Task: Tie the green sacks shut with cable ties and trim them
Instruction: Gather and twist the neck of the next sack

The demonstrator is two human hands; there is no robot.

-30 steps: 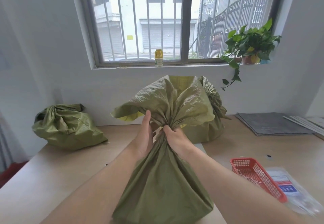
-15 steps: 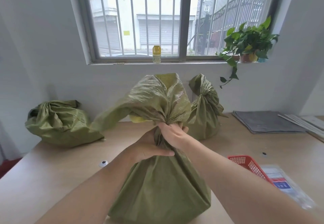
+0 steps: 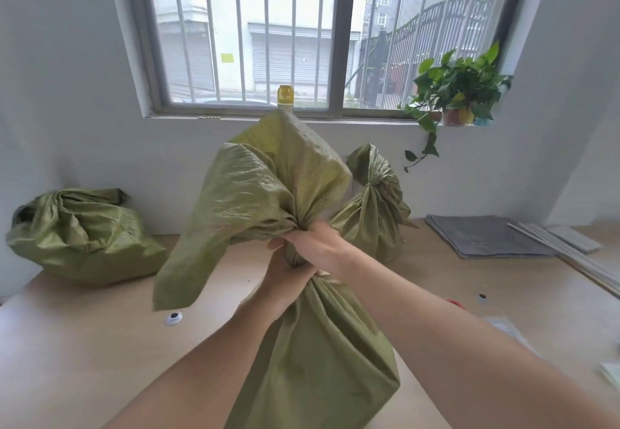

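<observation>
Behind the sack [image 3: 312, 354], white wall [image 3: 67, 109] and a barred window [image 3: 302, 42]; street and shutters are visible outside. Pale wood table [image 3: 84, 354] under the sack, running back to the wall.

Around the sack:
- Far left of it, against the wall: slumped sack [image 3: 80, 237], lying on its side.
- Behind and right of it: tied sack [image 3: 372, 224], upright, neck cinched, top fanned out.
- Above and behind it, on the sill: yellow-capped bottle [image 3: 285, 94], lower part hidden by the sack's mouth.
- Up and right of it: plant [image 3: 459, 93], one stem trailing down the wall.
- Right of it: grey mat [image 3: 483, 235] flat on the table.
- Left of it, on the table: small white disc [image 3: 173, 318] with a dark centre.
- Right forearm covers nearly all of a red item [image 3: 454, 303]; cannot tell what it is.

Sack: body in the near centre, base cut off by the lower frame edge. Long axis runs from the base up and away to the gathered neck, close to upright. Mouth points up towards the window; one loose flap droops down to the left.

Right hand [image 3: 315, 244]: fingers curled round the neck, squeezing it. Left hand [image 3: 285, 277]: directly below and touching, wrapped round the same neck; fingertips mostly hidden behind the fabric.
</observation>
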